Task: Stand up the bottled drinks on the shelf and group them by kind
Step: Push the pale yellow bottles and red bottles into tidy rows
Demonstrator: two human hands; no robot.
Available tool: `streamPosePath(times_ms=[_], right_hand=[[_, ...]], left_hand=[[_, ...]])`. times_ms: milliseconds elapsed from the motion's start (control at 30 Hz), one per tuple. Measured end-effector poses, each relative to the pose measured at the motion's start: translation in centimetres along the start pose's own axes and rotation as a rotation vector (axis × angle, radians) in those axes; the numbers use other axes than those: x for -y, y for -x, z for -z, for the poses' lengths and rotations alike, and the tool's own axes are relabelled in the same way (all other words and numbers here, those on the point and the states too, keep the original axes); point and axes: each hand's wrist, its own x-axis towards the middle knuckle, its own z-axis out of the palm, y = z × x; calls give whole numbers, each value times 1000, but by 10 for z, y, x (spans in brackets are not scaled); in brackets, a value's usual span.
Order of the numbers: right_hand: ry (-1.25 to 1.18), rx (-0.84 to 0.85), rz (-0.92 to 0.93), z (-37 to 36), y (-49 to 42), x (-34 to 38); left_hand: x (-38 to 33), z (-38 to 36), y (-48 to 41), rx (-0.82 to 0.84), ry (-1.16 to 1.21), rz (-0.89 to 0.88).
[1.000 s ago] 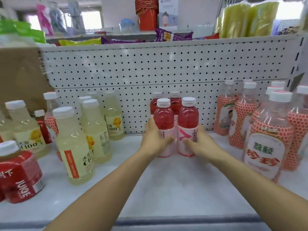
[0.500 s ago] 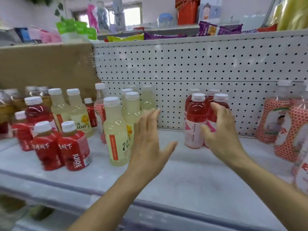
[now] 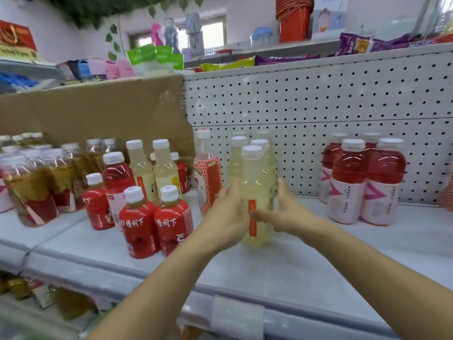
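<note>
Both hands are around the pale yellow clear plastic bottle with the white cap, standing upright mid-shelf near the front. Left hand and right hand have fingers wrapped on its sides. Four red drink bottles with pink labels stand grouped far right on the white shelf

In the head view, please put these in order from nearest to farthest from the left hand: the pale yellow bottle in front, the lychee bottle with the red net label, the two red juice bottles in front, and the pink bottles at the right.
From the left hand:
1. Pale yellow bottle, between both hands.
2. Lychee bottle, just to its left.
3. Red juice bottles, further left, in front.
4. Pink bottles, far right.
</note>
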Motion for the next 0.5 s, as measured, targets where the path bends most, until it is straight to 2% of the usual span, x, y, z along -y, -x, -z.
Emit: streamPosePath(times_ms=[67, 133, 200, 267, 333, 400, 500], right_hand=[[72, -41, 13, -15, -6, -6], [121, -102, 0, -28, -12, -7], [140, -173, -31, -38, -15, -1], [146, -200, -76, -45, -20, 1], [141, -230, -115, -50, -28, 1], [163, -281, -127, -57, -37, 4], [223, -361, -168, -67, -47, 12]], left_hand=[[3, 44, -5, -41, -91, -53], [8, 88, -22, -218, -129, -115], [17, 120, -52, -260, -78, -69], [27, 131, -81, -148, 38, 64], [34, 131, -100, 14, 99, 123], [40, 125, -113, 138, 88, 96], [50, 128, -123, 227, 99, 43]])
